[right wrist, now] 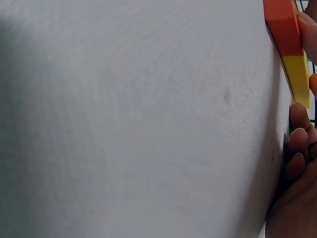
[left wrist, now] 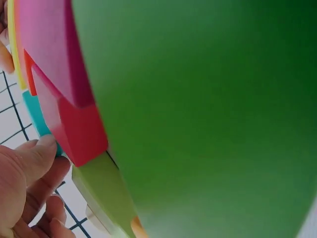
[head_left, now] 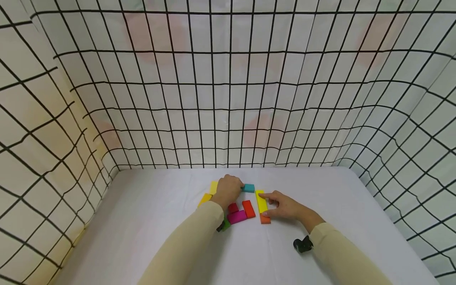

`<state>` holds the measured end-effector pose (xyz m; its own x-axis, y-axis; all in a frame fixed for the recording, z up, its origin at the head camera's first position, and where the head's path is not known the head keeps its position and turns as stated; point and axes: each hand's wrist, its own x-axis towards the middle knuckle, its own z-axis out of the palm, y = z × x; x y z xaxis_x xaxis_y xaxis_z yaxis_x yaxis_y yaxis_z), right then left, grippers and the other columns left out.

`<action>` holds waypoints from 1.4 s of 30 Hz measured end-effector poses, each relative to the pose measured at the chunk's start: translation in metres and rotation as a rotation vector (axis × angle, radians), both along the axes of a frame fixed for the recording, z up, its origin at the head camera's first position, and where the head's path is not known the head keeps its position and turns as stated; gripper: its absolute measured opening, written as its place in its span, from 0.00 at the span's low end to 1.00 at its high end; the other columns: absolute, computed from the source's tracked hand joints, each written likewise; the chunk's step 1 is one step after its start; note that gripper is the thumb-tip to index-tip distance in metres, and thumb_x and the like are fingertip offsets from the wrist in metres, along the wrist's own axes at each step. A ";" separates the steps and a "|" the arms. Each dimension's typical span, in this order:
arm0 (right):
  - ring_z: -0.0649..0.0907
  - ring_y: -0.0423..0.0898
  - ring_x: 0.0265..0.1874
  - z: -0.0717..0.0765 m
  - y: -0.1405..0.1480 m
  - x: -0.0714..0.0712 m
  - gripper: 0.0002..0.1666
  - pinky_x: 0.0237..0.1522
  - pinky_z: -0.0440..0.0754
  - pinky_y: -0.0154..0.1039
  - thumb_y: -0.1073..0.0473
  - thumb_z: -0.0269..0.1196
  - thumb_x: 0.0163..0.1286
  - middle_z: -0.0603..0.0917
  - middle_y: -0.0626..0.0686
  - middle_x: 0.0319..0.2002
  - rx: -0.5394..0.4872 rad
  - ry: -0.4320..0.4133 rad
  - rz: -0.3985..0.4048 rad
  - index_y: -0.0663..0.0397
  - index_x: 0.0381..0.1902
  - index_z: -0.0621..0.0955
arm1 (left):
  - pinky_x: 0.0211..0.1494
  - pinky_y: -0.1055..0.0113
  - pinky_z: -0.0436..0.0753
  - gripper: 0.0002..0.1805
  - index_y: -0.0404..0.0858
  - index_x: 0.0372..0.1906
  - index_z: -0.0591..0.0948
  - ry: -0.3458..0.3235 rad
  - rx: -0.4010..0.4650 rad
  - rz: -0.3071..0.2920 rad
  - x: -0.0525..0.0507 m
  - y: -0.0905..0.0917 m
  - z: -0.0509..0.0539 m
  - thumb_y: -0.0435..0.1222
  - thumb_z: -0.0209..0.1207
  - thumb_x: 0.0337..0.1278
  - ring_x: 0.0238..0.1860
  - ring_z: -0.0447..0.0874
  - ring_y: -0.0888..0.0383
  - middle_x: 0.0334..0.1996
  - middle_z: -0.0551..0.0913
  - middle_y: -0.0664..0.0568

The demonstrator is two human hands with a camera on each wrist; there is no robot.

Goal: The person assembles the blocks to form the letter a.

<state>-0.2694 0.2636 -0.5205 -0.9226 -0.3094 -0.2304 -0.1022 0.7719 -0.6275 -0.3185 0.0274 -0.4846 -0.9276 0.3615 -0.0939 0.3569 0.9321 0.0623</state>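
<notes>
Teal block (head_left: 250,188) pinched in left hand (head_left: 227,190), at its 3 o'clock. Against spread thumb and index of right hand (head_left: 285,206): yellow block (head_left: 262,204), with orange block (head_left: 265,220) at 6 o'clock. At yellow's 8 o'clock: red block (head_left: 249,209), on white tabletop (head_left: 124,217).

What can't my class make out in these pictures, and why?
Head: the left end of the teal block, covered by the left hand.
Head: part of the green block, behind the left arm.
Left wrist: the full outline of the green block, cut off by frame edges.
Right wrist: part of the orange block, cut off by the top edge; part of the right hand, by the right edge.
</notes>
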 end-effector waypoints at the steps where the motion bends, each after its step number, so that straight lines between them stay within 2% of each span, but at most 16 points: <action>1: 0.71 0.47 0.47 0.000 0.000 0.000 0.44 0.44 0.73 0.41 0.40 0.75 0.58 0.73 0.49 0.45 -0.004 -0.003 0.002 0.33 0.72 0.74 | 0.56 0.61 0.83 0.19 0.59 0.62 0.83 -0.013 0.003 -0.003 0.000 0.000 0.001 0.40 0.63 0.69 0.46 0.77 0.55 0.56 0.87 0.59; 5: 0.71 0.47 0.47 0.001 0.000 0.000 0.44 0.44 0.73 0.41 0.39 0.75 0.58 0.73 0.49 0.45 -0.001 -0.005 0.000 0.32 0.72 0.75 | 0.59 0.60 0.82 0.21 0.57 0.63 0.82 -0.041 0.037 -0.001 -0.001 0.001 0.004 0.38 0.64 0.68 0.49 0.78 0.55 0.58 0.86 0.58; 9: 0.71 0.47 0.47 0.002 0.001 0.000 0.44 0.44 0.73 0.41 0.39 0.75 0.58 0.74 0.49 0.46 -0.003 -0.005 0.003 0.32 0.72 0.74 | 0.59 0.61 0.82 0.20 0.58 0.62 0.83 -0.029 0.042 -0.003 -0.002 0.002 0.006 0.38 0.63 0.69 0.50 0.79 0.55 0.59 0.86 0.58; 16: 0.71 0.47 0.48 0.001 0.001 0.001 0.44 0.45 0.72 0.41 0.39 0.75 0.58 0.73 0.49 0.46 -0.008 -0.017 -0.006 0.32 0.72 0.74 | 0.56 0.64 0.83 0.17 0.59 0.60 0.83 -0.024 0.074 -0.009 -0.006 0.002 0.003 0.41 0.62 0.70 0.48 0.80 0.56 0.58 0.86 0.59; 42: 0.71 0.47 0.48 0.005 -0.004 0.003 0.45 0.45 0.74 0.41 0.39 0.77 0.56 0.74 0.49 0.46 -0.001 -0.020 -0.035 0.32 0.71 0.75 | 0.56 0.64 0.84 0.18 0.58 0.59 0.84 -0.004 0.072 -0.039 -0.007 -0.002 0.003 0.43 0.65 0.67 0.50 0.82 0.57 0.56 0.88 0.61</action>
